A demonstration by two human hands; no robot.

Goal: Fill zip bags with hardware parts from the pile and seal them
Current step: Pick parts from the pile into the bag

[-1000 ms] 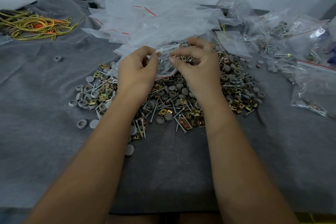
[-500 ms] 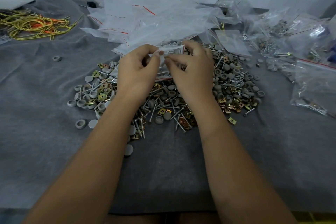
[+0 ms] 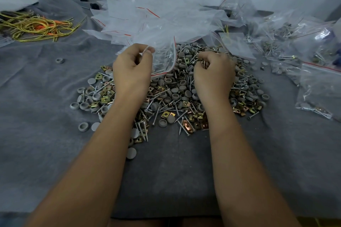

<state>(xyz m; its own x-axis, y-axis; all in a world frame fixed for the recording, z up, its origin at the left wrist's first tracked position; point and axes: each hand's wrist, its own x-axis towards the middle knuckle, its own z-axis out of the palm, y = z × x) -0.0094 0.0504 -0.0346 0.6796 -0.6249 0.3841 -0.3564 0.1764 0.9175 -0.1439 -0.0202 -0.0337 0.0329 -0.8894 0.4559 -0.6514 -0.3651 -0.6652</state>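
Note:
A pile of hardware parts (image 3: 171,96) lies on the grey cloth: screws, grey round caps and brass clips. My left hand (image 3: 132,66) pinches the edge of a clear zip bag (image 3: 163,59) with a red seal line, holding it above the pile's far left part. Some screws show inside the bag. My right hand (image 3: 214,72) is down on the pile's right part, fingers curled into the screws and clips.
A heap of clear zip bags (image 3: 156,20) lies behind the pile. Filled bags (image 3: 319,86) sit at the right. Yellow and orange cords (image 3: 35,26) lie far left. A stray grey cap (image 3: 60,60) is on the cloth (image 3: 36,134).
Both hands were pinching the bag together. My right hand has let go and moved right, down into the pile. My left hand keeps the bag.

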